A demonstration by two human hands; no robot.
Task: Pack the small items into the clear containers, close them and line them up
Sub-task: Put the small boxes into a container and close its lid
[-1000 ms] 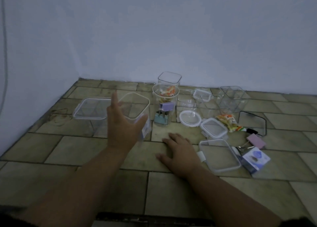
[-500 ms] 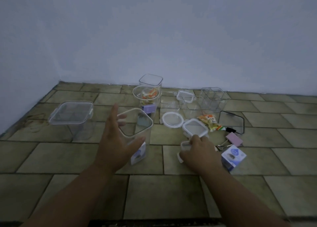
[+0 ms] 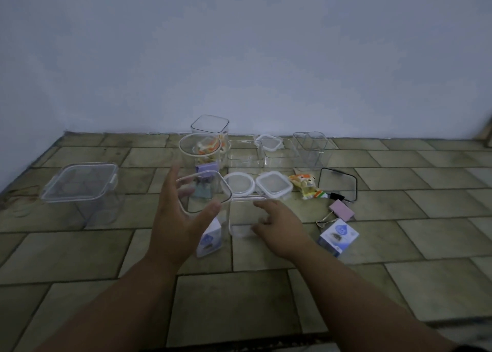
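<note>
My left hand [image 3: 178, 224] is wrapped around a tall clear square container [image 3: 203, 192], thumb in front and fingers seen through its wall. The container stands open-topped on the floor with a small white-and-blue box [image 3: 210, 241] inside at the bottom. Next to it on the right, my right hand [image 3: 279, 226] holds a clear rectangular lid [image 3: 243, 213], raised on edge and almost touching the container. A second white-and-blue box [image 3: 338, 236], a pink binder clip [image 3: 342, 210] and a snack packet [image 3: 306, 185] lie loose at the right.
A large closed container [image 3: 80, 184] stands at the left. Behind are a round jar with snacks [image 3: 199, 146], a tall square jar [image 3: 210, 124] and three more clear boxes [image 3: 311, 146]. A round lid [image 3: 238, 186], a square lid [image 3: 274, 185] and a black-rimmed lid [image 3: 338, 184] lie on the tiles.
My left hand closed on the tall container and drew it nearer. My right hand picked the rectangular lid off the floor and brought it left, up against the container.
</note>
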